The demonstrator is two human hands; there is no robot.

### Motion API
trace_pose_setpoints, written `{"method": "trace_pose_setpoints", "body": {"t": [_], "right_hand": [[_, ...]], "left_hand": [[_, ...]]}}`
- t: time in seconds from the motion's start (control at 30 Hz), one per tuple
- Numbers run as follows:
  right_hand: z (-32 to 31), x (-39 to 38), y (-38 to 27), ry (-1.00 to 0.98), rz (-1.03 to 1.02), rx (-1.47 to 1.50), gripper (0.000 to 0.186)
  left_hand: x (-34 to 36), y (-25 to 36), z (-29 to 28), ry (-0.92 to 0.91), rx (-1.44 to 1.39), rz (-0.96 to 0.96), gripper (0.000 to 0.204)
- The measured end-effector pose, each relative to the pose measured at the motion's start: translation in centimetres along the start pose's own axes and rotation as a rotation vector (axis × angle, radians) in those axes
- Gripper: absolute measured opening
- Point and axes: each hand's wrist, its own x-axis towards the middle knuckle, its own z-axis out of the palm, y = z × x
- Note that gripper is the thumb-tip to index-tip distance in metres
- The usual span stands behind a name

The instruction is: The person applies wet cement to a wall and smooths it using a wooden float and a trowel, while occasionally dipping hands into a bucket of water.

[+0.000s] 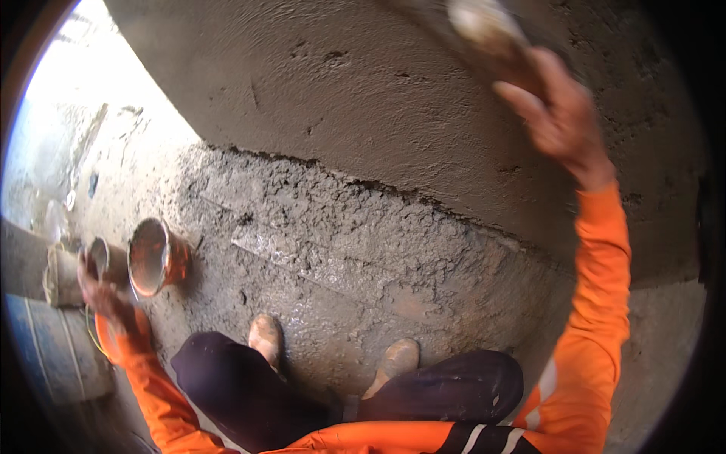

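Note:
My right hand (563,117) is raised against the wet grey-brown plastered wall (318,83), its fingers wrapped round a plastering tool (488,26). Motion smears this tool, which has a pale rounded end; its working face cannot be made out clearly. Out to the left, my left hand (106,291) has its fingers stretched and appears to hold nothing. It shows in front of the buckets, nearest a grey bucket (113,261) and an orange one (113,340) partly hidden by my wrist.
An orange bucket (180,257) with a grey-coated inside stands left of my feet. Loose wet mortar (302,200) lies along the wall's base. A flat strip (280,257) is half buried in it. A blue barrel (60,348) and a pale container (62,276) are far left.

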Motion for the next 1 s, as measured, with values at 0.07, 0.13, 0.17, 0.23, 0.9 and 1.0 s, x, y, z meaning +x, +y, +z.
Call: {"method": "trace_pose_setpoints", "body": {"t": [0.07, 0.13, 0.17, 0.23, 0.9, 1.0], "right_hand": [[6.0, 3.6, -1.5, -0.016, -0.017, 0.001, 0.042], [13.2, 3.8, -4.1, -0.232, 0.011, 0.066, 0.043], [16.6, 2.0, -4.2, -0.363, 0.074, 0.020, 0.044], [20.7, -4.6, -3.4, -0.434, 0.096, -0.100, 0.044], [26.7, -3.7, -6.4, -0.509, 0.027, -0.112, 0.037], [34.4, 5.5, -9.4, -0.487, 0.023, -0.040, 0.039]], "left_hand": [[-0.7, 4.0, 5.4, 0.017, -0.327, 0.023, 0.050], [-2.0, 8.2, 9.1, -0.012, -0.308, -0.048, 0.047], [-2.3, 10.2, 10.3, -0.002, -0.364, -0.145, 0.049], [-3.1, 11.8, 12.3, -0.018, -0.454, -0.279, 0.051], [-6.1, -10.4, -7.6, 0.274, 0.019, -0.511, 0.046], [-5.7, -11.4, -7.7, 0.256, -0.015, -0.484, 0.048]]}}
